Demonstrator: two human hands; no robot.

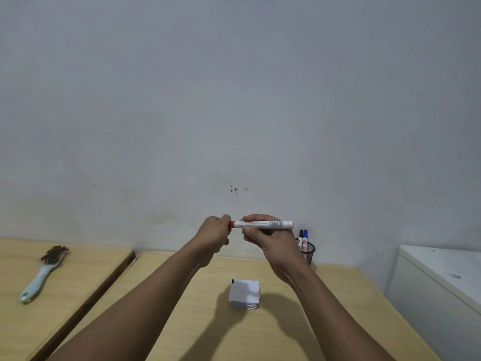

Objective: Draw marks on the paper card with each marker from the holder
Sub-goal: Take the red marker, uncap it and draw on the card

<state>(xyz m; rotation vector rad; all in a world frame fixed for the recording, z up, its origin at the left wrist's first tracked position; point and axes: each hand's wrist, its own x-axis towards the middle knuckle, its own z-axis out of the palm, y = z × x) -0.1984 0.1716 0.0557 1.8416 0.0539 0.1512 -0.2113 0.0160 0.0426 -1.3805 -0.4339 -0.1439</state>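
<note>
I hold a white marker [268, 224] level in the air in front of the wall. My right hand [268, 238] grips its barrel. My left hand [214, 234] is closed around its red cap end [232, 224]; whether the cap is on or off I cannot tell. Below, on the wooden table [208, 329], lies a folded white paper card [244, 293] with short dark blue lines at its top left corner. A black mesh holder [309, 252] stands at the back against the wall, with a black-capped marker [301, 237] and a blue-capped marker [305, 237] upright in it.
A second wooden tabletop [78, 277] lies to the left across a narrow gap, with a pale green brush [43, 274] on it. A white cabinet [442, 282] stands to the right of the table. The grey wall rises right behind the tables.
</note>
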